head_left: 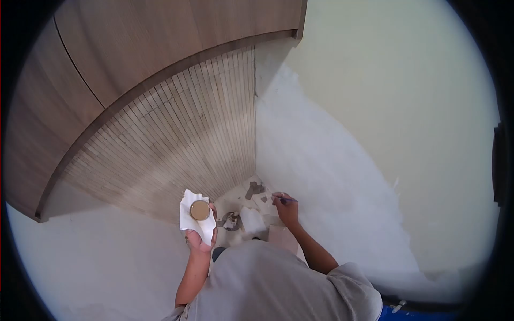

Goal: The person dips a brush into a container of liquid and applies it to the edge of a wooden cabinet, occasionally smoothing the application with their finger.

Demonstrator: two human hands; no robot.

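Note:
A small round container of tan-brown material (199, 210) rests on a crumpled white sheet (191, 221), both held up in my left hand (201, 239). To the right, my right hand (288, 211) is closed around a thin dark brush-like tool (286, 200) near the white-patched wall (326, 160). The tool's tip is too small to make out. Between and below my hands, a round dark dish (231, 221) with small items lies on the floor, beside a white bag or cloth (251, 220).
Slatted wood panelling (187, 123) fills the corner below a curved brown wooden cabinet (134, 43). Dark scraps (253, 189) lie in the floor corner. A pinkish box or tile (282, 238) sits near my body. Something blue (428, 314) shows at the bottom right.

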